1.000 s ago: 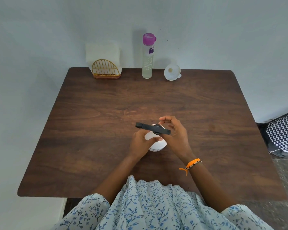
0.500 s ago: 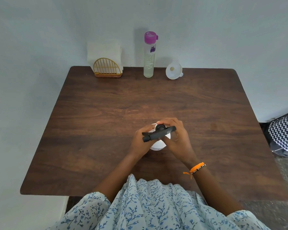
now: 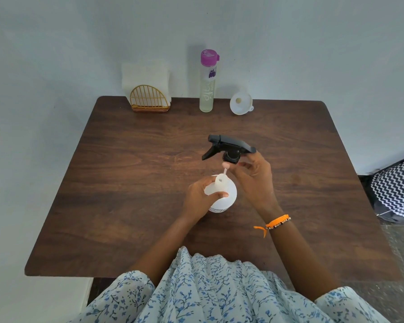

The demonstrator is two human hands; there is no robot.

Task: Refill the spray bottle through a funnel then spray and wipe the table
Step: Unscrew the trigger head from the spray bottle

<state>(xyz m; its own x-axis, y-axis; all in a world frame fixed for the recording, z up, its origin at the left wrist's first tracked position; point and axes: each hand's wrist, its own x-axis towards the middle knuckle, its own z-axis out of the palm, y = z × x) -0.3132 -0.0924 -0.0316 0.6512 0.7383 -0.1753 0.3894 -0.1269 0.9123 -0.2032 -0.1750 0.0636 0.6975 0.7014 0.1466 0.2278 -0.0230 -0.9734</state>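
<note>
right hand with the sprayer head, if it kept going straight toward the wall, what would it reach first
Probably the white funnel at the table's far edge. The right hand holds the sprayer head above bare table until there, though depth is hard to judge.

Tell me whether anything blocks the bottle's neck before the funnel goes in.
Yes. The dip tube of the black trigger sprayer, which the right hand holds lifted, still reaches into the neck of the white spray bottle gripped by the left hand. The funnel lies at the table's far edge.
</note>
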